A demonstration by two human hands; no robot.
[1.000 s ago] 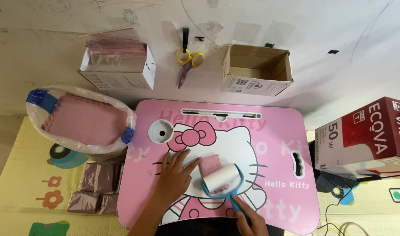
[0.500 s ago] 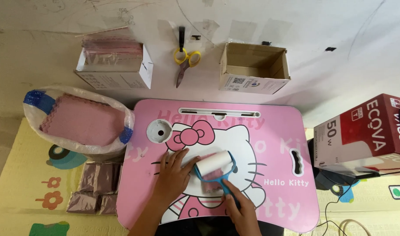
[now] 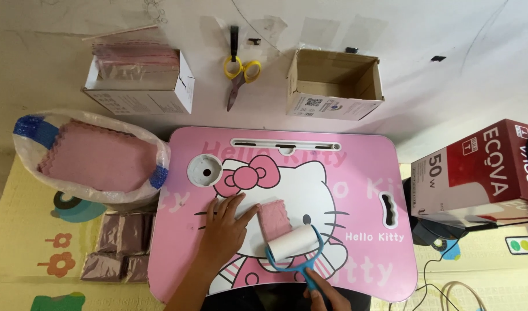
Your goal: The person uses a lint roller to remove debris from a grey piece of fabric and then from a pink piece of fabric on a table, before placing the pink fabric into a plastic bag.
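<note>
Head view looked straight down on a pink lap table (image 3: 368, 173) printed with a cartoon cat, where both hands worked. Left hand (image 3: 225, 226) lay flat and open on the tabletop, fingers spread, its fingertips pressing the left edge of a small pink cloth square (image 3: 274, 219) near the table's middle. Right hand (image 3: 326, 295), only partly in frame at the bottom edge, was closed around the blue handle of a lint roller (image 3: 293, 246); the roller's white drum rested on the near end of the cloth square, just right of the left hand.

Left of the table sat a white plastic sack (image 3: 39, 173) with a stack of pink cloths showing at its mouth, touching the table's edge. A red and white carton (image 3: 477, 173) stood to the right. Beyond the table, a white box (image 3: 138, 98) packed with pink packets stood at the left and an open cardboard box (image 3: 333, 86) at the right, with yellow-handled scissors (image 3: 238, 78) between them. Several wrapped packets (image 3: 117, 247) lay on the patterned play mat (image 3: 22, 242) at the lower left. A round white cup recess (image 3: 204, 170) sat in the table's left corner, well apart from the hands.
</note>
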